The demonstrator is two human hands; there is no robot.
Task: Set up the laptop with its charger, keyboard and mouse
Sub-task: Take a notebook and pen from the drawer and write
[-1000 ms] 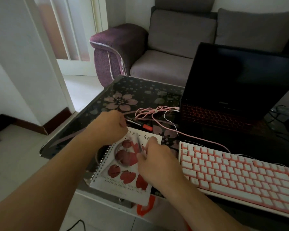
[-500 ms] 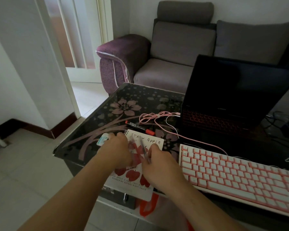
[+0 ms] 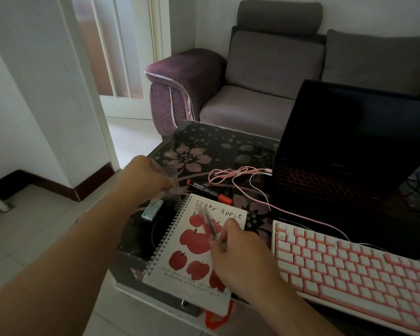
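At the table's left corner, the left hand (image 3: 146, 180), which half a second earlier had rested beside the right on the spiral notebook (image 3: 197, 253), had lifted away toward the flower-patterned glass (image 3: 194, 151), fingers curled on a blurred clear item. The right hand (image 3: 238, 258) kept its pinch on a pen (image 3: 210, 226) over the cover. The laptop (image 3: 344, 151) stood open with the pink keyboard (image 3: 349, 275) before it, its cable (image 3: 238, 173) running to the laptop's side; mouse and charger not seen. Judgement: clearing stationery, setup unfinished

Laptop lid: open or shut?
Open. The laptop stands on the table with its dark screen raised behind its red-lit keys. Screen shows nothing; cannot tell whether it has booted.
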